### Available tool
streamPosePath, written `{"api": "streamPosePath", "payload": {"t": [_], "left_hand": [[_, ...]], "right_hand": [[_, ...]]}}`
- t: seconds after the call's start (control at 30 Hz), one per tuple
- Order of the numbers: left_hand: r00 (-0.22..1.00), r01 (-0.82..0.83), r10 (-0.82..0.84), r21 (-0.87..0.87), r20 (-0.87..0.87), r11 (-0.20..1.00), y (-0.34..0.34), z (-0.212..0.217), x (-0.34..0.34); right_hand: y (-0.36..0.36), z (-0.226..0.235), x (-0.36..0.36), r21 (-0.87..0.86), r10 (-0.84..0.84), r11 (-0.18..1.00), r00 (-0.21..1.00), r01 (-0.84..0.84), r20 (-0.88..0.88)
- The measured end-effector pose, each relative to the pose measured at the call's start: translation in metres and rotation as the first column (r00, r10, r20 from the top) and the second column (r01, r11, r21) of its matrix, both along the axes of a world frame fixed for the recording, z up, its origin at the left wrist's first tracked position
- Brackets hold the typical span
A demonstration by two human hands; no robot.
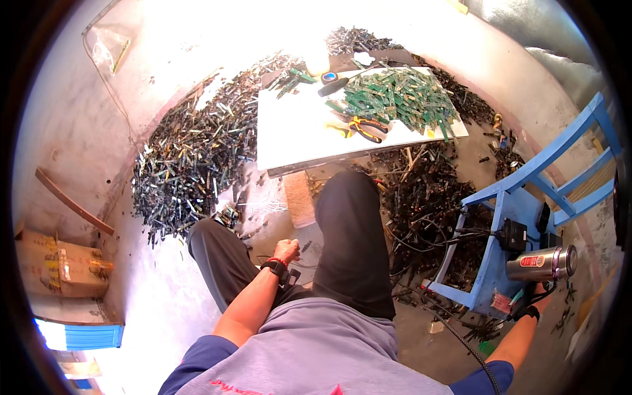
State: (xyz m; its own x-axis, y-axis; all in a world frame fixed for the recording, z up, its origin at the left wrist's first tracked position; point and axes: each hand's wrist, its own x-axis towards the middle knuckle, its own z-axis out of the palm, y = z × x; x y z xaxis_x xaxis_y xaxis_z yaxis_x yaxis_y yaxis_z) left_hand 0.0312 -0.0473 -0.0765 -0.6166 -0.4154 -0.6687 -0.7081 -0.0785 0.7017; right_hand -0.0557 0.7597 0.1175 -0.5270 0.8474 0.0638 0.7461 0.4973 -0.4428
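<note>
My left hand (pixel 286 250) is curled into a loose fist between my knees, close to my left thigh. Nothing shows in it. A red cord and a black watch-like band (pixel 275 266) circle that wrist. Out to the right, my right hand (pixel 541 297) is beside a steel thermos (pixel 534 264) on a blue chair (pixel 510 220). The thermos and cables partly cover the hand, so its fingers are hidden and I cannot tell whether it grips anything. Ahead of my knees, a white-topped table (pixel 289 141) bears a heap of green circuit-board strips (pixel 398 99) and yellow-black pliers (pixel 368 128).
Dark scrap strips (pixel 191 164) are heaped on the floor left of the table, with another pile (pixel 424 197) to its right. Cables (pixel 454 329) trail past the chair near my right side. A black box (pixel 512 234) sits on the chair. A cardboard box (pixel 62 266) stands far left.
</note>
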Motion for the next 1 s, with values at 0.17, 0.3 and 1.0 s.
{"api": "streamPosePath", "payload": {"t": [0.17,0.3,1.0], "left_hand": [[0.999,-0.025,0.025,0.002,0.03,1.0,0.004,0.012,-0.001],[1.0,0.008,-0.008,0.004,-0.026,1.0,0.003,-0.002,-0.019],[0.962,0.253,-0.266,0.15,0.071,0.956,-0.003,-0.002,-0.034]], "right_hand": [[-0.044,0.029,0.004,0.022,0.067,0.998,0.996,-0.065,-0.059],[-0.035,0.036,0.013,0.032,-0.057,0.998,0.995,0.054,0.077],[-0.053,-0.016,0.179,0.108,-0.483,0.838,0.819,0.535,-0.311]]}}
